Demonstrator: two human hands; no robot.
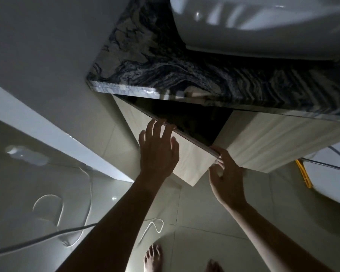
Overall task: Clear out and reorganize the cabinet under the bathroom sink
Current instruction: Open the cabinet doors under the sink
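I look straight down at the pale wood-grain cabinet under the sink. Its left door [190, 163] stands swung out towards me, and the opening behind it [194, 122] is dark, so nothing inside shows. My left hand [157, 152] lies spread on the door's face with the fingertips at its top edge. My right hand [224, 175] pinches the door's free top corner between thumb and fingers. The right door [267, 142] stays flush with the cabinet.
A dark veined marble countertop [165, 71] overhangs the cabinet, with a white basin [263, 22] on it. White cables [53, 214] loop over the glossy floor tiles at left. At the right edge are a yellow plastic piece [304, 175] and a metal hose [326, 164]. My bare feet [153, 258] stand below.
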